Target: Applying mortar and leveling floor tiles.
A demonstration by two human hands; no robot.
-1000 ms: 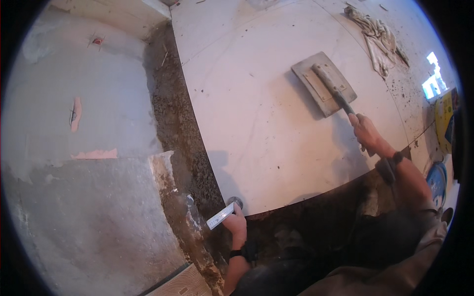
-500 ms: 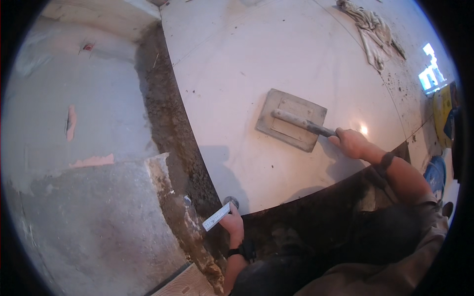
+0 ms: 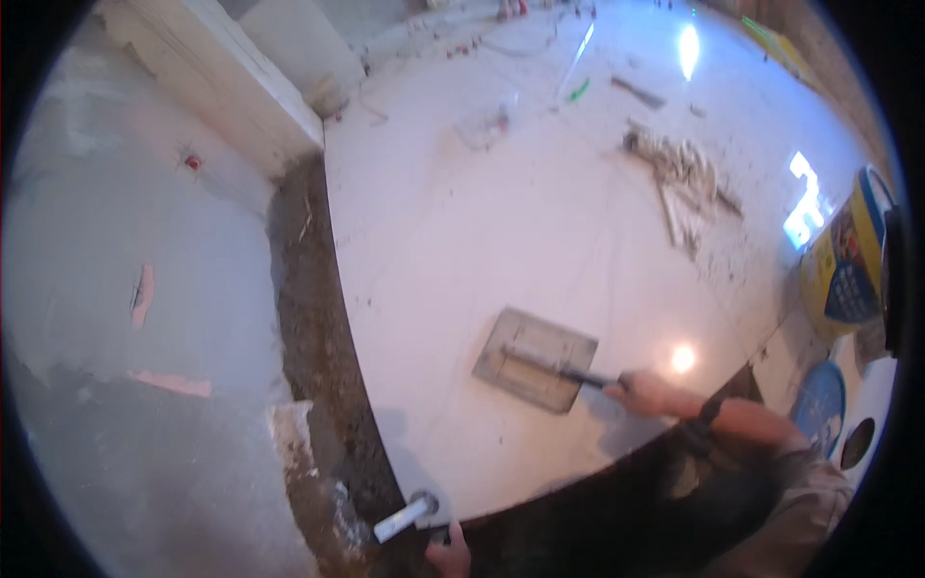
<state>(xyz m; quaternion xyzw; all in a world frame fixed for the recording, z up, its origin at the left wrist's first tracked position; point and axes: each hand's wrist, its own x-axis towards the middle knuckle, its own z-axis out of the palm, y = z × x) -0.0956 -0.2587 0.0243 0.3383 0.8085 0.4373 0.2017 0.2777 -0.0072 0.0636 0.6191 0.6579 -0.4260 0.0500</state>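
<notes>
My right hand (image 3: 644,394) grips the handle of a rectangular float (image 3: 528,364), its plate flat on the large white tile (image 3: 462,250). My left hand (image 3: 448,551) is low at the tile's front edge, fingers curled around something I cannot make out, just below and right of a short silver bar (image 3: 400,520). This bar lies by a small round piece (image 3: 429,503) at the tile's near corner. A dark, rough bed (image 3: 323,337) runs along the tile's left and front edges.
A grey wall (image 3: 145,241) and white ledge (image 3: 231,87) border the left. A crumpled rag (image 3: 679,183) and a flat tool (image 3: 636,91) lie on the tiles farther back. A yellow bucket (image 3: 833,265) and blue lid (image 3: 819,405) stand at the right, and small debris lies along the back.
My view has lifted toward the far tiles. The float in my right hand has slid leftward and nearer to me across the tile. My left hand has dropped below the silver bar.
</notes>
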